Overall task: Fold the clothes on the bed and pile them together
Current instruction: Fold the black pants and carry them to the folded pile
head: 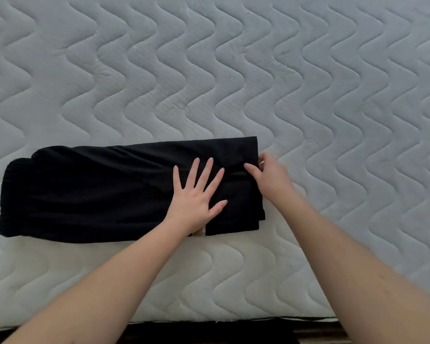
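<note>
A black garment (104, 192) lies on the white quilted mattress (308, 83), folded into a long band that runs left to right across the near half of the bed. Its left end is rounded and bulky, with a ribbed edge; its right end is square and flat, with a doubled layer showing at the near right corner. A small tan label (199, 232) with lettering peeks from the near edge, just below the left wrist.

The left hand (196, 194) lies flat on the right part of the garment, palm down, fingers straight and spread wide, thumb pointing out to the right. Its forearm reaches in from the lower left, bare and nearly straight.

The right hand (268, 173) is at the garment's right edge, about midway along that edge. Its thumb lies on top of the cloth, pointing left, and its fingers curl around the edge from the outer side, so it pinches the fabric there. The hand is slightly blurred, so the exact hold of the fingertips cannot be made out. Its forearm comes in from the lower right, bare, angled up toward the left.

Along the bottom of the view, past the mattress edge, a dark strip (209, 331) shows.
</note>
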The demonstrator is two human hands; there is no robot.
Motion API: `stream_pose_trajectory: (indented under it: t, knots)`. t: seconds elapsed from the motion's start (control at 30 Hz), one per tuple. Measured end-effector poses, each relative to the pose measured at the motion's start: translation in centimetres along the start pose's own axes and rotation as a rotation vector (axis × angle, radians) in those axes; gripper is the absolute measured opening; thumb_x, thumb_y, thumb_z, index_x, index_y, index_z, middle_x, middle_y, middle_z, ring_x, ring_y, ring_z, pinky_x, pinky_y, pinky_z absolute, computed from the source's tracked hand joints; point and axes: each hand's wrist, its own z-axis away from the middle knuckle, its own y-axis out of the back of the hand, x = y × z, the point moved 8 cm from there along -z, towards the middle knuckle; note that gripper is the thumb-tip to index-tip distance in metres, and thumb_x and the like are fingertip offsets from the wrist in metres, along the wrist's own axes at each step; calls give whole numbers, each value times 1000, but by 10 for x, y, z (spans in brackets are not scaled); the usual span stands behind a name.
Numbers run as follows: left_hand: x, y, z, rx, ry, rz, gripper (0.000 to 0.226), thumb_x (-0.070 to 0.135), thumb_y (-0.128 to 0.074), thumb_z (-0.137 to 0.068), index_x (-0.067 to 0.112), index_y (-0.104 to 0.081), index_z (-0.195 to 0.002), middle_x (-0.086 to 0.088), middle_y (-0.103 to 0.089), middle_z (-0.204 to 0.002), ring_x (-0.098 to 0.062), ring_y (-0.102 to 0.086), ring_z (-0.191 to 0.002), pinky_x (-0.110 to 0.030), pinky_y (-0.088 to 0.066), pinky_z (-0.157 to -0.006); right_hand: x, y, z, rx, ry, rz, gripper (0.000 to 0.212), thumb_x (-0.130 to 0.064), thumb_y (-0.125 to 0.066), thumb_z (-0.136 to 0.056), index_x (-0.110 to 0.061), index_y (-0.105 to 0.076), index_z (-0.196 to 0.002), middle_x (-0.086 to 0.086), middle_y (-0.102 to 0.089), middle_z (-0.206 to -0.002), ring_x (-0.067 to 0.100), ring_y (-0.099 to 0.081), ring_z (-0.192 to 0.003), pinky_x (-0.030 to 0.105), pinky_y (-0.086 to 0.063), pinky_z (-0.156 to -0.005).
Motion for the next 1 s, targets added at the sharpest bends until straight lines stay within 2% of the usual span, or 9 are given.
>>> stream_pose_trajectory:
  t: [0.17, 0.3, 0.37, 0.47, 0.53, 0.7, 0.83, 0.93, 1.0]
  knots:
    - [46, 12, -28, -55, 19, 50, 70, 66, -14, -96, 31, -11, -157, -5, -2, -165, -27, 1, -152, -63, 0, -116, 35, 46, 1, 110, -29, -107, 23, -42, -64, -90, -21, -57, -97, -8, -63, -82, 9, -60, -76, 25, -42, -61]
    - [65, 56, -61, 184, -10, 153, 50, 46, -32, -101, 17, -54, -136, -13, -44, -148, -30, -35, -141, -49, -24, -112, 78, 56, 17, 77, -141, -214, 16, -33, -53, -98, -20, -59, -92, -6, -68, -74, 7, -66, -67, 36, -54, -77]
    - [68, 70, -81, 261, -99, 171, 40, 35, -46, -100, 17, -55, -135, -13, -47, -145, -31, -38, -139, -45, -26, -110, 98, 46, 33, 6, -207, -166, 18, -36, -53, -97, -20, -60, -90, -5, -70, -75, 14, -68, -75, 40, -54, -83]
    - [71, 72, -119, 83, -126, 178, 53, 33, -53, -99, 27, -37, -149, -8, -35, -152, -29, -30, -142, -44, -21, -113, 113, 27, 56, -81, -249, -81, 19, -39, -60, -92, -20, -63, -88, -3, -68, -79, 19, -66, -80, 37, -53, -80]
    - [68, 72, -149, -70, -58, 229, 62, 40, -58, -95, 32, -31, -150, -4, -39, -148, -28, -36, -136, -45, -24, -112, 116, 19, 65, -100, -259, -78, 12, -31, -65, -90, -19, -62, -89, 0, -67, -83, 21, -65, -84, 36, -53, -79]
    - [63, 75, -186, -365, -80, 247, 51, 42, -75, -81, 28, -52, -125, 1, -58, -121, -23, -53, -116, -44, -41, -99, 113, 21, 73, -86, -228, 7, 11, -26, -63, -91, -21, -55, -84, 2, -65, -86, 24, -61, -83, 34, -48, -74]
    - [63, 76, -190, -370, -92, 326, 28, 32, -68, -89, 21, -59, -113, -1, -64, -114, -24, -58, -108, -43, -45, -96, 122, 26, 88, -1, -199, -63, 10, -24, -62, -92, -19, -55, -89, 4, -67, -85, 25, -61, -81, 37, -48, -73]
    - [60, 72, -190, -353, -81, 375, 25, 30, -61, -94, 21, -57, -117, -3, -64, -117, -25, -57, -110, -45, -43, -98, 123, 24, 103, 120, -162, -139, 12, -23, -62, -93, -16, -53, -97, 1, -64, -82, 23, -59, -76, 37, -47, -67]
    - [66, 74, -189, -330, -158, 348, 33, 29, -60, -95, 29, -51, -127, -1, -59, -124, -25, -55, -115, -47, -41, -101, 121, 21, 109, 181, -146, -182, 14, -22, -61, -93, -20, -48, -99, -3, -60, -78, 19, -57, -71, 37, -45, -63]
